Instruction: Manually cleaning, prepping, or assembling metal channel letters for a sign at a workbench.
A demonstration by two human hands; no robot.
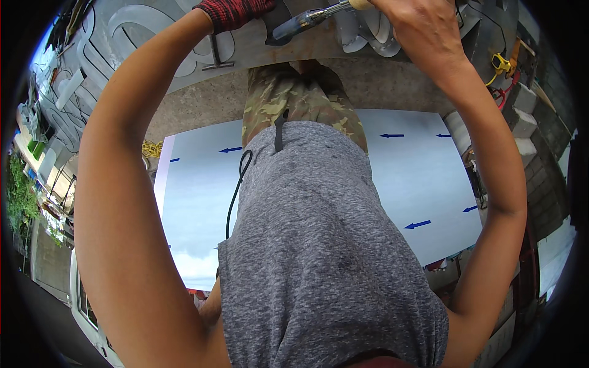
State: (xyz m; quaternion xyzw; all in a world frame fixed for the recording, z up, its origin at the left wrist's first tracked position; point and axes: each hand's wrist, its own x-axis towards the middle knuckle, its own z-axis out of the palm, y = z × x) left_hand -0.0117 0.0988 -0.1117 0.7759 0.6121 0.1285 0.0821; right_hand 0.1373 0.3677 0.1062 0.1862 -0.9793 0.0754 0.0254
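Observation:
At the top edge, my right hand (pixel 423 27) is bare and closed around the pale handle of a soldering iron (pixel 297 26). Its metal shank and thick bluish barrel slant down to the left. My left hand (pixel 236 11) wears a red and black knitted glove and is partly cut off by the frame. Its fingers meet a dark, curved sheet-metal piece (pixel 274 21), close to the iron's barrel. Beneath both hands lies a grey metal worktop (pixel 257 56). Curved metal cut-outs (pixel 144 30) rest on it to the left, with another shaped metal piece (pixel 356 37) under the iron's shank.
A T-shaped metal bar (pixel 218 61) stands near the worktop's front edge. Behind me is a large pale sheet (pixel 423 184) with blue arrows. To the right are a yellow tape measure (pixel 500 63), a red cord (pixel 504 97) and concrete blocks (pixel 523 113); yellow cord (pixel 152 149) lies left.

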